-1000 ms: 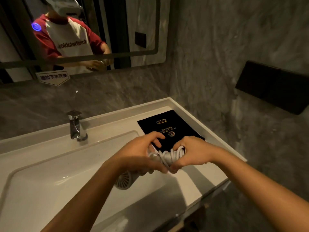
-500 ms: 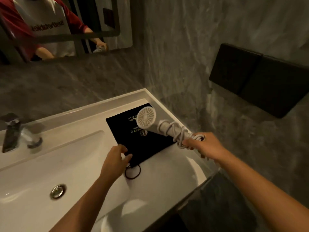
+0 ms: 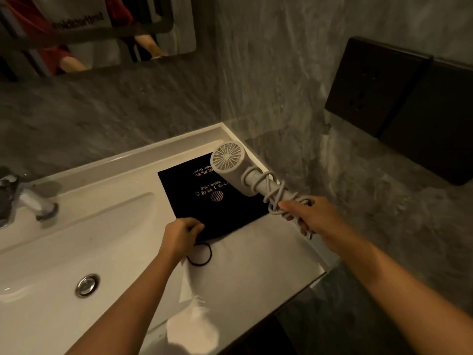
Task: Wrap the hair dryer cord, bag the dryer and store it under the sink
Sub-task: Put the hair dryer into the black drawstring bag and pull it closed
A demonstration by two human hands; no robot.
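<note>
Now the hands have parted: the right hand [image 3: 311, 216] grips the hair dryer [image 3: 238, 167] by its handle, cord [image 3: 275, 193] wound round, above the bench [image 3: 256, 265], while the left hand [image 3: 179, 235] pinches the black bag [image 3: 215, 201] at its near edge, so bagging probably comes next.

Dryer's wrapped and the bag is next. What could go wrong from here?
1. The cord is only looped around the handle and pinned by the right hand; shifting grip may let the coils spring loose.
2. The left hand pinches just one edge of the flat black bag, so opening its mouth one-handed may fail.
3. The hair dryer hangs above the counter beside the basin; a slip could drop it in.
</note>
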